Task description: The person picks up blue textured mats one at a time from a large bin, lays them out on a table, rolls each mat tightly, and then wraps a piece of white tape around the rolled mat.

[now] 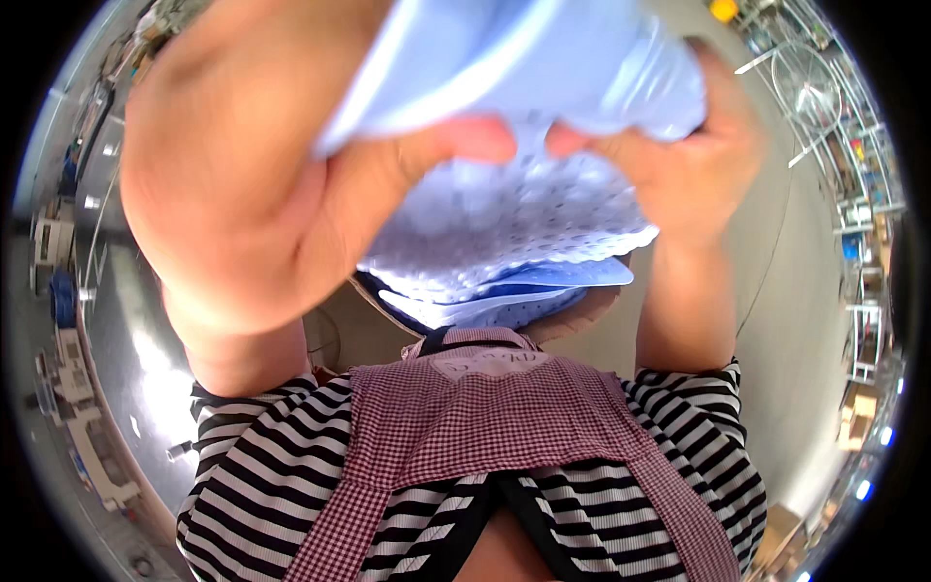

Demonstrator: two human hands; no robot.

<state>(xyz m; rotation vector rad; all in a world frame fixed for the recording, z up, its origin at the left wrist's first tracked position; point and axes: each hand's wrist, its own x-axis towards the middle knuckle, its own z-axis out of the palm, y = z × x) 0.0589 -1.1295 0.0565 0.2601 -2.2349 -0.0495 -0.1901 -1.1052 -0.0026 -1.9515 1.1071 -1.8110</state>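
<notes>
I have both hands raised close under the camera: my left hand point(262, 194) and right hand point(679, 155) each pinch the light blue perforated cloth point(504, 213), thumbs nearly meeting at its middle. It looks soft, light and floppy (scalloped lower edge), best held by its upper fold. The grey floor point(805, 291) beyond looks open.

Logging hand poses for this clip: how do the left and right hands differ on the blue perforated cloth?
The left hand fills far more of the view than the right hand. The left shows its thumb stretched sideways across the blue perforated cloth; the right shows mostly its palm side. Both grip the cloth's upper part, thumbs nearly meeting.
</notes>
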